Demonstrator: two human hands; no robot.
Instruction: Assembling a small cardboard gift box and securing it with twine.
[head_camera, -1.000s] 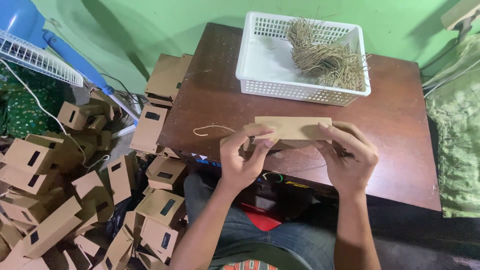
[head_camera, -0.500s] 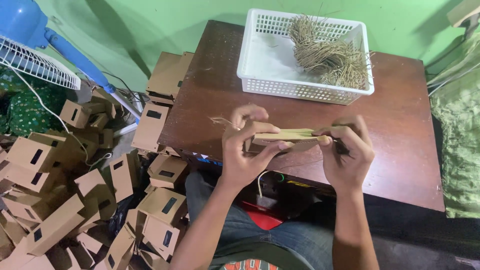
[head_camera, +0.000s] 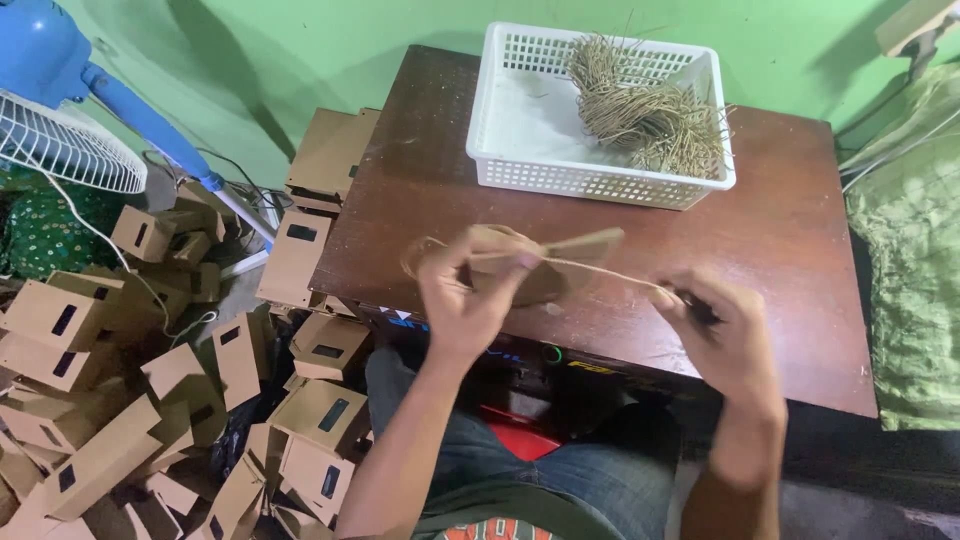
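- The left hand (head_camera: 470, 290) grips a flat brown cardboard piece (head_camera: 560, 265), blurred.
- The right hand (head_camera: 725, 325) pinches a thin twine strand (head_camera: 610, 275) that runs from the cardboard to its fingers.
- Beyond both hands, a white plastic basket (head_camera: 520, 180) holding a twine bundle (head_camera: 645, 115) sits on the brown table (head_camera: 800, 240).
- Left of the left hand, folded cardboard boxes (head_camera: 120, 380) lie heaped by a blue fan (head_camera: 60, 90).

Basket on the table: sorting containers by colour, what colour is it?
White, a lattice-sided plastic basket; clearest in the head view.
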